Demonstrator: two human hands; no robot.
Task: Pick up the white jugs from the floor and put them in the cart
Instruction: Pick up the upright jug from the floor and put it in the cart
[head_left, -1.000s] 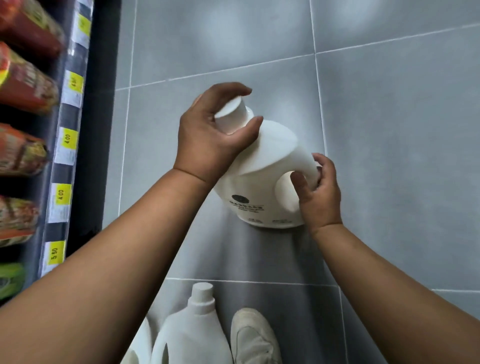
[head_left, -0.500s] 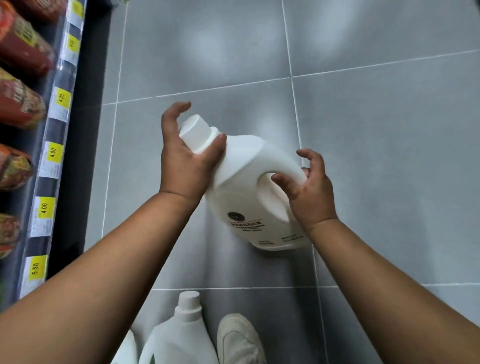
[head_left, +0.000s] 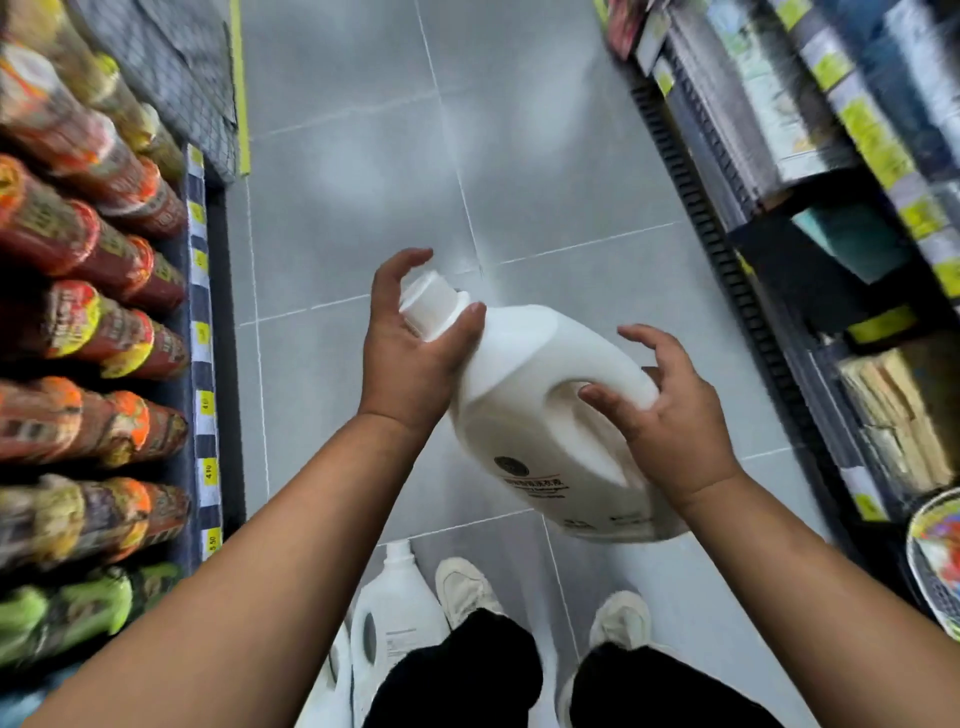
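Bright, even overhead light — pale glare patches bloom on the grey floor (head_left: 545, 156). Shadows are soft and faint. Motion blur smears the left shelf (head_left: 78, 312) and right shelf (head_left: 831, 130); the white jug (head_left: 535, 358) at centre is sharper — its upper side nearly washed out. Wide-angle distortion bends the aisle's edges.

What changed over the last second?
The white jug came up off the floor, tilted. The left hand stays round its cap, the right hand at the handle. The second jug stays by the shoe.
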